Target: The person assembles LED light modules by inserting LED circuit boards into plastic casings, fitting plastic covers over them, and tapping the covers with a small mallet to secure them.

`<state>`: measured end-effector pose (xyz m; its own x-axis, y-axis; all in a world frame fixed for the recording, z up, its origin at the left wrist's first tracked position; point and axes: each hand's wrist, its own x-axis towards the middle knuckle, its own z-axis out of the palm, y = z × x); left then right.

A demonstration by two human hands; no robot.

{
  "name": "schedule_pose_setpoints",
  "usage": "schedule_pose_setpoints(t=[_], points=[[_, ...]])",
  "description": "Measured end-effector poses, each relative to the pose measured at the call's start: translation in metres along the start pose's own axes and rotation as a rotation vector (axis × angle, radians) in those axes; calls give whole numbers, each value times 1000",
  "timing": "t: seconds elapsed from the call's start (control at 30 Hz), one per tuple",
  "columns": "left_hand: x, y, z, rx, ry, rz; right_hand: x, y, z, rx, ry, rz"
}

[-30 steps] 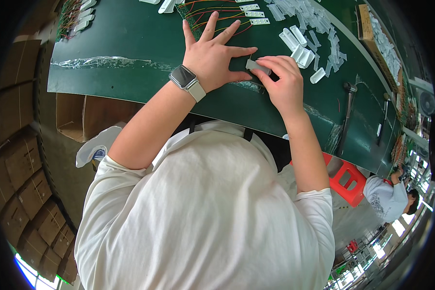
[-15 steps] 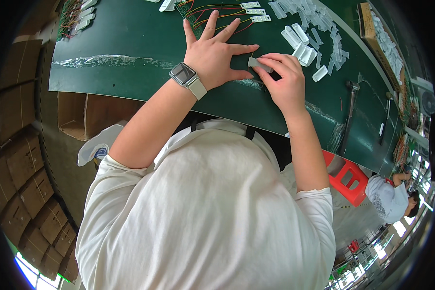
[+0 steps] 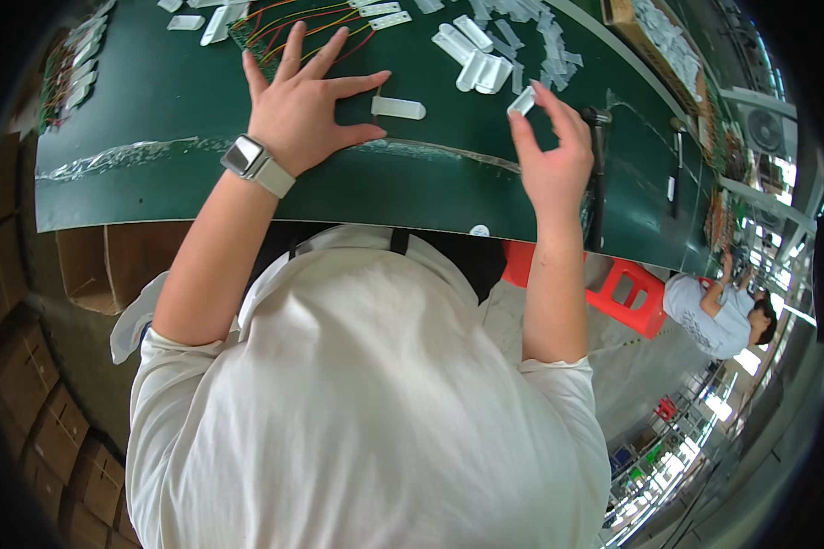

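Note:
My left hand (image 3: 304, 105) lies flat on the green table (image 3: 156, 137) with fingers spread, a watch on its wrist. A white oblong plastic piece (image 3: 398, 108) rests on the table just right of its thumb. Coloured wires (image 3: 284, 23) lie under and beyond its fingertips. My right hand (image 3: 549, 151) is raised over the table to the right and pinches a small white plastic piece (image 3: 522, 101) between thumb and forefinger.
Several white plastic pieces (image 3: 485, 64) are scattered at the table's far side. A dark tool (image 3: 597, 174) lies right of my right hand. A red stool (image 3: 627, 293) stands below the table edge. Another person (image 3: 719, 316) works at the right. Cardboard boxes (image 3: 27, 393) stack at the left.
My right hand left my left hand's side and moved right, now holding a small white piece. An oblong white piece now lies bare beside my left thumb.

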<state>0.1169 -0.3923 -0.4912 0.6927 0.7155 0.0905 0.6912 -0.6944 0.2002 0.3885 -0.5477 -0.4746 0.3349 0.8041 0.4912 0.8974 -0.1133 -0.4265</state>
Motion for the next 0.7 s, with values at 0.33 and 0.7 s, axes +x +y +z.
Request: schedule_pose_setpoints(t=[0.33,0.7], points=[[7,8,4,-33,-3,17,-59,119,-89,-544,-160,318],[2,6,3,-36,-27,-35,-43,-78,-12,331,-416,348]])
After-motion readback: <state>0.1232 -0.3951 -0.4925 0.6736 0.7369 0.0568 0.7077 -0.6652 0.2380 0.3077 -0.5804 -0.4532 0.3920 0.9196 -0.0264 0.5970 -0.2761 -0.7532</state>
